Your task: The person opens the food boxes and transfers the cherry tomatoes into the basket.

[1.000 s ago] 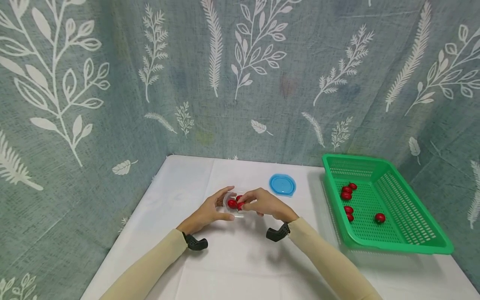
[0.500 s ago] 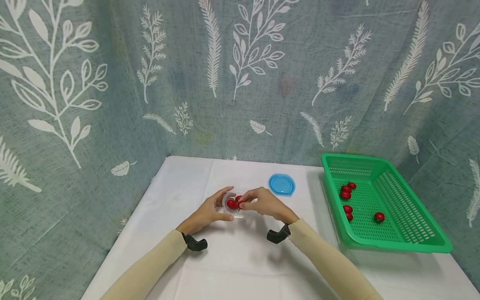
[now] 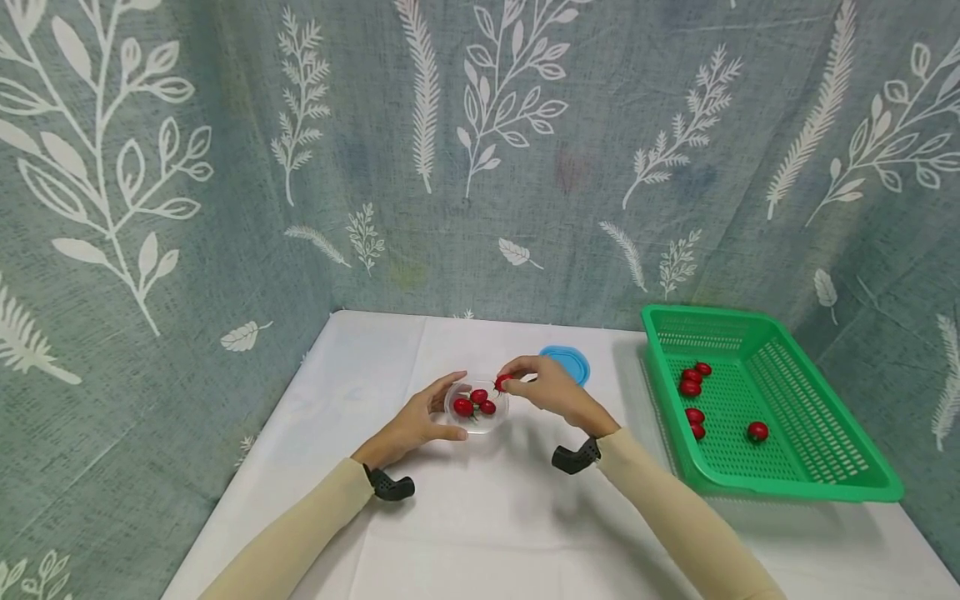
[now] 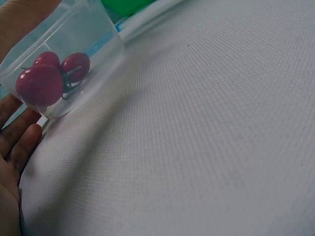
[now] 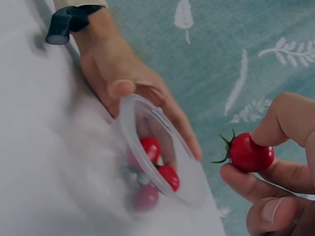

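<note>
My left hand (image 3: 412,423) holds the side of a clear plastic container (image 3: 489,427), thumb on the near side and fingers on the far side. Three cherry tomatoes (image 3: 463,407) with green stems lie inside, also visible through the wall in the left wrist view. Between thumb and fingertips, my right hand (image 3: 553,390) pinches another cherry tomato (image 5: 251,152). This tomato is at the container's far right rim in the head view; the right wrist view shows its green calyx pointing towards the container.
Behind my right hand lies a blue lid (image 3: 574,363), partly covered by it. A green perforated basket (image 3: 795,490) stands at the right with several cherry tomatoes (image 3: 691,388) in it. White cloth covers the table, and a patterned curtain (image 3: 450,250) hangs behind.
My right hand has lifted up and right, out of the container, with a cherry tomato pinched in it. The three tomatoes inside now show fully. My left hand keeps its place.
</note>
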Action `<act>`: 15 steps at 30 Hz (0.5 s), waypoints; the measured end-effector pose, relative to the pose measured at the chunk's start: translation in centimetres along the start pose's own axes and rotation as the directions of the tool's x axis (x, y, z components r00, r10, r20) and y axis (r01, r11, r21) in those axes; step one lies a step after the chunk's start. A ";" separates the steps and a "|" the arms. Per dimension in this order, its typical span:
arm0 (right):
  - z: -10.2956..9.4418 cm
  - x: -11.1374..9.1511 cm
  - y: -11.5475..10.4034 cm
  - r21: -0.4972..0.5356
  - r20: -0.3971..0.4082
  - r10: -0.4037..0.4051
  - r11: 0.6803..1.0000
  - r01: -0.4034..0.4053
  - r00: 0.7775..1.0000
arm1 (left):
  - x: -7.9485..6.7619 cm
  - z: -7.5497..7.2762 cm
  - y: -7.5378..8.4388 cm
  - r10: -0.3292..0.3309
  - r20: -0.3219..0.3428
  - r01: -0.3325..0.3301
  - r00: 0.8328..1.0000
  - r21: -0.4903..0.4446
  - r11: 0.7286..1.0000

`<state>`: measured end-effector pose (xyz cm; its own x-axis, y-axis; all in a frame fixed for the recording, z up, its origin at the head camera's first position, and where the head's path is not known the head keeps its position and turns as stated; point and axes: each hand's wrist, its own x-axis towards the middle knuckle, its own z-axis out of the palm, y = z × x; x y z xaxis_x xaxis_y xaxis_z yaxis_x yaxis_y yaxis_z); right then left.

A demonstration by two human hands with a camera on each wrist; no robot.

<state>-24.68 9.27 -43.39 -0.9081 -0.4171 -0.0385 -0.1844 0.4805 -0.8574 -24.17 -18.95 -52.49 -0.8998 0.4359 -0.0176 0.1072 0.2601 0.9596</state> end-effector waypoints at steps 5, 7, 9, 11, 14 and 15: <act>-1.8 -0.7 -0.1 0.032 -0.025 0.008 0.999 -0.007 1.000 | 0.0 0.0 -0.1 0.008 -0.004 -0.008 1.000 -0.005 1.000; -2.6 -1.0 0.0 0.028 -0.036 -0.009 1.000 0.010 0.999 | -0.1 0.0 -0.1 0.010 -0.004 -0.010 1.000 -0.002 1.000; -3.3 -1.2 0.2 0.030 -0.047 -0.020 0.999 0.021 0.999 | -0.1 0.0 -0.1 0.016 0.001 -0.016 1.000 -0.001 1.000; -4.0 -1.4 0.3 0.038 -0.055 -0.018 0.999 0.020 0.998 | -0.1 -0.1 -0.1 0.022 0.008 -0.022 1.000 -0.001 1.000; -4.9 -1.8 0.4 0.045 -0.079 -0.002 0.999 0.006 0.997 | 0.0 -0.1 -0.2 0.031 0.022 -0.031 0.999 -0.006 0.999; -5.1 -1.9 0.3 0.044 -0.089 0.004 0.999 0.000 0.996 | 0.0 -0.1 -0.2 0.033 0.025 -0.033 0.999 -0.006 0.999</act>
<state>-24.94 14.20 -40.95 -0.9386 -0.3449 0.0034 -0.1672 0.4461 -0.8792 -24.24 -19.13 -52.69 -0.8850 0.4656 0.0069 0.1340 0.2405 0.9614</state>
